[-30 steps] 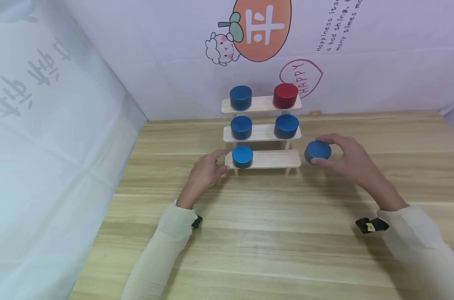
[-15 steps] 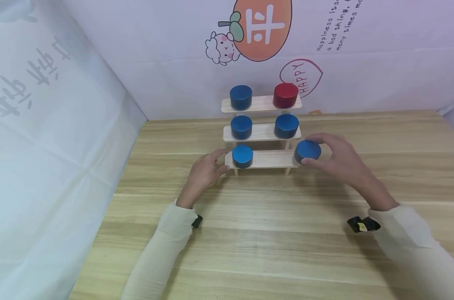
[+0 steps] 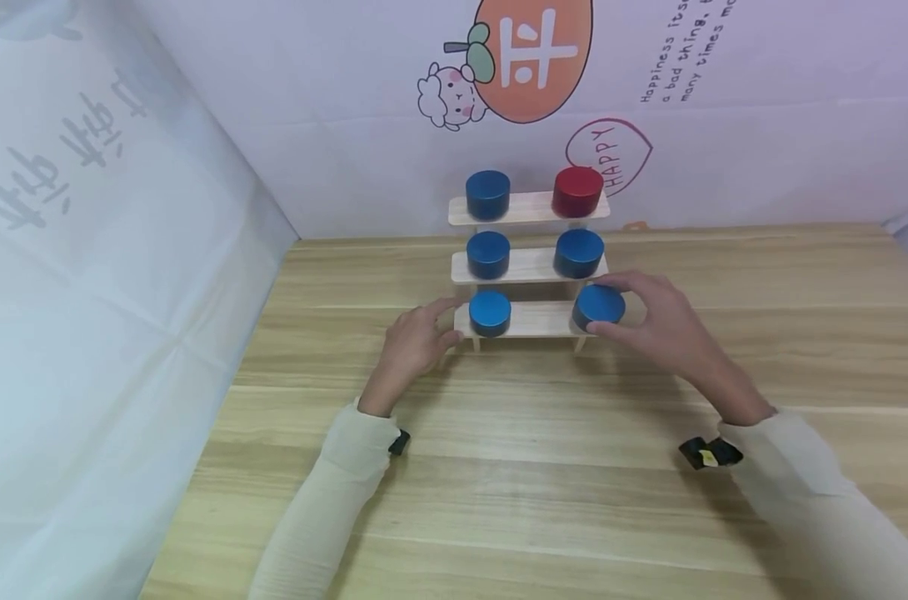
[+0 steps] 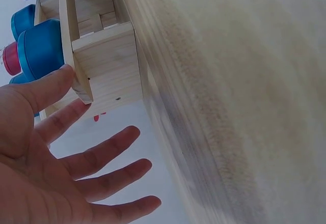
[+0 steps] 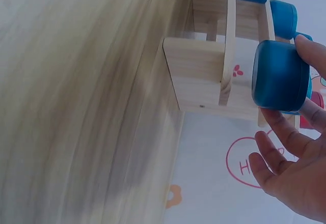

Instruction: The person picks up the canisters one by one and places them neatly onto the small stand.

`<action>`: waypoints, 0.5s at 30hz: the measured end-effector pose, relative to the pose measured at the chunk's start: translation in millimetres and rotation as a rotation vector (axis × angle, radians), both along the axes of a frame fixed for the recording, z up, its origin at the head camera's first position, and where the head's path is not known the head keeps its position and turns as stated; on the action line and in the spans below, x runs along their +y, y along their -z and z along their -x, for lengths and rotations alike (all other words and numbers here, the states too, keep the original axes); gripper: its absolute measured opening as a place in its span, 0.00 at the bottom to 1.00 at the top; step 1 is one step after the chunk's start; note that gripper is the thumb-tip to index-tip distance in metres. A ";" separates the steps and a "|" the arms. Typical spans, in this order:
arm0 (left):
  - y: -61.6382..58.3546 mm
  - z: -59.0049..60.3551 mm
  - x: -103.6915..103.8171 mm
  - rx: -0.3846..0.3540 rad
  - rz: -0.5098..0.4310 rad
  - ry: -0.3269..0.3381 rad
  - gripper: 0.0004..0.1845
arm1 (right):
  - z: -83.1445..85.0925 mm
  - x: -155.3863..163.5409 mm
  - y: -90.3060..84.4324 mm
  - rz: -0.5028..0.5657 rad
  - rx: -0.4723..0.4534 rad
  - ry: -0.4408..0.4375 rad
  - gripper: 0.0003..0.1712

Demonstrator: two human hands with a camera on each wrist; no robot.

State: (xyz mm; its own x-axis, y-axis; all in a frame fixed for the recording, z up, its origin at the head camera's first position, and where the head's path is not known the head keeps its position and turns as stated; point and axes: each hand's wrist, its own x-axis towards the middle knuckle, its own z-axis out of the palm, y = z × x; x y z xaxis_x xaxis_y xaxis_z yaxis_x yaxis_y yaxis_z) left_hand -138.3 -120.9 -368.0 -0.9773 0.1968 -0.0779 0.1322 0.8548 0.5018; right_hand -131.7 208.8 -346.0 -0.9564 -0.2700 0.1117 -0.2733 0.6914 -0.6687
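Note:
My right hand [image 3: 671, 331] holds a round blue tin [image 3: 598, 307] between thumb and fingers, over the right end of the lowest step of a wooden three-tier stand [image 3: 536, 319]. In the right wrist view a gap shows between that tin [image 5: 280, 76] and the lowest board [image 5: 228, 56]. At the stand's left end, my left hand [image 3: 412, 342] pinches the lowest board between thumb and index finger; the other fingers [image 4: 109, 178] are spread. Next to it on that step sits another blue tin [image 3: 490, 312].
The middle step carries a blue tin [image 3: 488, 255] at left and another blue tin [image 3: 579, 253] at right. On the top step are a blue tin [image 3: 487, 195] and a red tin [image 3: 577, 192]. A printed white cloth [image 3: 349, 167] hangs behind the wood-grain table [image 3: 499, 483].
My right hand has moved left with the blue tin, from beside the stand to over the right end of its lowest step. My left hand has stayed at the stand's left end.

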 end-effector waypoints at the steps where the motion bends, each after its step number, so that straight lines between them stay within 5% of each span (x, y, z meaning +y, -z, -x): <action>1: 0.2 -0.1 -0.3 0.001 0.001 0.000 0.28 | 0.5 -1.9 0.2 -0.001 -0.001 -0.002 0.38; 15: 1.7 -0.2 -0.2 -0.010 -0.003 -0.016 0.29 | 5.3 -15.3 4.3 -0.052 -0.028 -0.006 0.37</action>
